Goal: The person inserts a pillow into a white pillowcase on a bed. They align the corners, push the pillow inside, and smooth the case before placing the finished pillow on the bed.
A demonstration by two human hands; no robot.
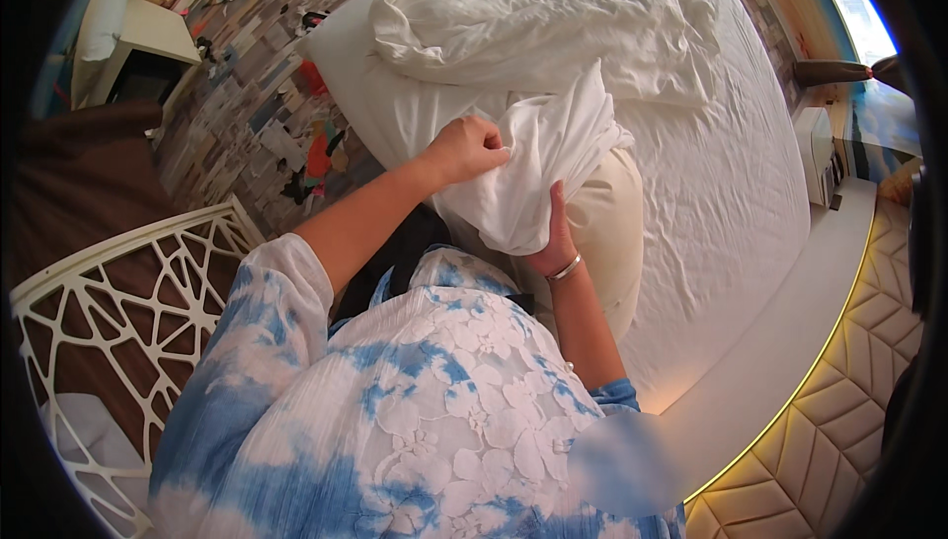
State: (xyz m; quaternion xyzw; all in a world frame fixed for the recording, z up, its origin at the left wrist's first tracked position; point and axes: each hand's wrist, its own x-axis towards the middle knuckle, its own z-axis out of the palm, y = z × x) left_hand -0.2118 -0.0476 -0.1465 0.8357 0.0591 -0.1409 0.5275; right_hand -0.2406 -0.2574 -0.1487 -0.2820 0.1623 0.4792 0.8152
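1. The white cloth (pixel 563 134) is lying bunched near the frame's centre — between both hands.
2. The left hand (pixel 466 152), left of centre, is pinching it, fingers curled.
3. The right hand (pixel 557 238), right of centre, is touching its lower right — fingers hidden, grip unclear.

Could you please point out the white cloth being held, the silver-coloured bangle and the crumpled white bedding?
White cloth (pixel 538 157): head view, on its draped middle.
Silver-coloured bangle (pixel 566 269): head view, on its visible band.
Crumpled white bedding (pixel 553 31): head view, on its wrinkled upper surface.
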